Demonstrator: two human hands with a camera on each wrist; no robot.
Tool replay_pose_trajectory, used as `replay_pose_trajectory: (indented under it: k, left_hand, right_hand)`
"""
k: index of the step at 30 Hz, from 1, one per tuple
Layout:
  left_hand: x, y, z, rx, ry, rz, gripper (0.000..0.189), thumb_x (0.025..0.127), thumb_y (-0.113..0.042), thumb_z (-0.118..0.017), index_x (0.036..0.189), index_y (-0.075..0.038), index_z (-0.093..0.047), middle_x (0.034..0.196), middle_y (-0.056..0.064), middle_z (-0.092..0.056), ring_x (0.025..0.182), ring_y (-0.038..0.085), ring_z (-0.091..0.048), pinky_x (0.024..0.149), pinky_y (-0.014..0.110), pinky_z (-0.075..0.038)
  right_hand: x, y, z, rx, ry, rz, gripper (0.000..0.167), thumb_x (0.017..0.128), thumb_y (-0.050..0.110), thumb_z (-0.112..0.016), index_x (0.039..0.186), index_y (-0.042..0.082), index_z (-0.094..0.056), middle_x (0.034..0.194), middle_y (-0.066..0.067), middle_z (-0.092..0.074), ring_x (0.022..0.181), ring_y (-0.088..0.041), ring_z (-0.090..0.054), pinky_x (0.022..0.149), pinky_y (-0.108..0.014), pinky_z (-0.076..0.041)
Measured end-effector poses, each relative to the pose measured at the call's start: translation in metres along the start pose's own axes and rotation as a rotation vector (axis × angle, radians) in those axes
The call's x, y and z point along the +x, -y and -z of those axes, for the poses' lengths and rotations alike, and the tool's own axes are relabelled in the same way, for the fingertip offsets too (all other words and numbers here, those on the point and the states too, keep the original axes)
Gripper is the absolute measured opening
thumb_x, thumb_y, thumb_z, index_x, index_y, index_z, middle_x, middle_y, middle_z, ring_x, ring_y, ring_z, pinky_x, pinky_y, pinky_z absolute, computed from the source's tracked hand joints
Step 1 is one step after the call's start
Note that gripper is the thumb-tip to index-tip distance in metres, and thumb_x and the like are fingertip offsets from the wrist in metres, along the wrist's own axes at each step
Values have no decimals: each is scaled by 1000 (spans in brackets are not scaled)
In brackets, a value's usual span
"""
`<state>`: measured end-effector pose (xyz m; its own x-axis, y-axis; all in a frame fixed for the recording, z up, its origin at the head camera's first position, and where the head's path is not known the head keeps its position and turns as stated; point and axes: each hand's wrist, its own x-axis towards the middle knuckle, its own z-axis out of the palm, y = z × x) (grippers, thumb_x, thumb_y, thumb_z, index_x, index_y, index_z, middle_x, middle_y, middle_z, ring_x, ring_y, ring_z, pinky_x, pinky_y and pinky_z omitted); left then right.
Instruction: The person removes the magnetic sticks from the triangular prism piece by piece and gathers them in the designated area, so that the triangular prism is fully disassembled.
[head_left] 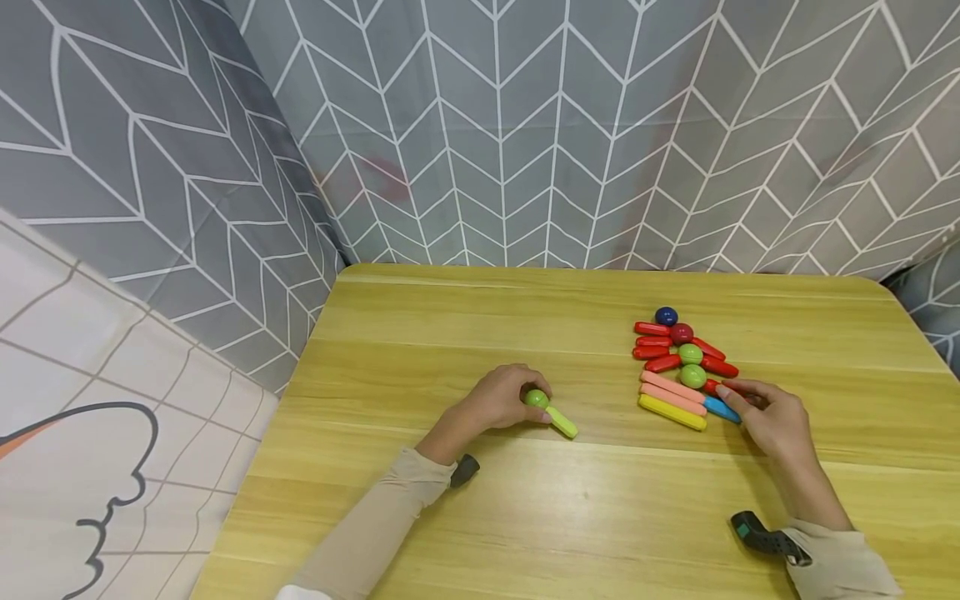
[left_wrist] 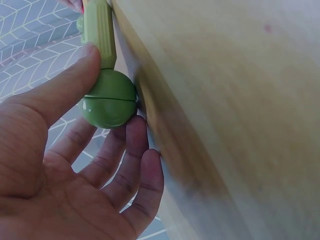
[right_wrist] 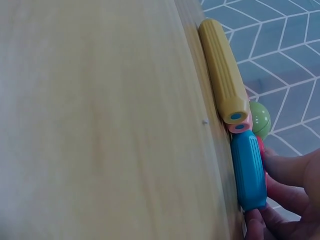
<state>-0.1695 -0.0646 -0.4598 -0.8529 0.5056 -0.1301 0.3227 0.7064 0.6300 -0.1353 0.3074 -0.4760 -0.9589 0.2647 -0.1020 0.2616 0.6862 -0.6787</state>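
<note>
On the left part of the table, my left hand holds a green ball joined to a yellow-green stick. In the left wrist view, the thumb lies along the joint and the fingers curl under the ball. My right hand pinches a red stick beside another green ball. Close under that hand lies a blue stick, which hides most of the red one in the right wrist view. A yellow stick and pink sticks lie to its left.
Behind the right hand, several red sticks lie in a group with a dark blue ball, a dark red ball and a further green ball. Patterned grey curtain hangs along the far edge of the wooden table.
</note>
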Motion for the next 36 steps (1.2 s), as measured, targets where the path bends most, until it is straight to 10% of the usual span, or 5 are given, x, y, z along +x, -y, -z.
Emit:
replay_pose_trajectory:
  k: [17,24,29,36]
  left_hand:
    - [-2,4,5,4,98,-67,43,82,-26,-85,120,-16,-70,113,2,-64,92,10,-53,80,21,-46]
    - [-2,7,5,15,146,-71,34,85,-20,-82,117,-18,-72,110,2,-63,91,10,-53,81,21,-45]
    - [-1,6,3,22,127,-39,31,84,-25,-83,114,-20,-73,107,0,-63,90,9,-52,79,21,-45]
    - [-1,5,2,6,134,-9,35,81,-26,-85,113,-18,-74,105,0,-63,88,9,-52,78,21,-46]
  right_hand:
    - [-1,-2,0,-13,-30,32,59,102,47,-52,133,-2,-60,126,-26,-60,84,-4,-46,63,-18,-38]
    - [-6,9,-5,82,-223,23,40,100,35,-59,121,2,-70,104,10,-59,80,12,-42,66,-11,-40]
    - [-16,29,-16,213,-439,174,22,97,16,-65,108,0,-75,91,31,-50,86,14,-47,72,-2,-39]
    - [-34,53,-44,255,-348,327,14,95,9,-68,104,1,-75,95,18,-60,86,11,-52,73,-3,-42]
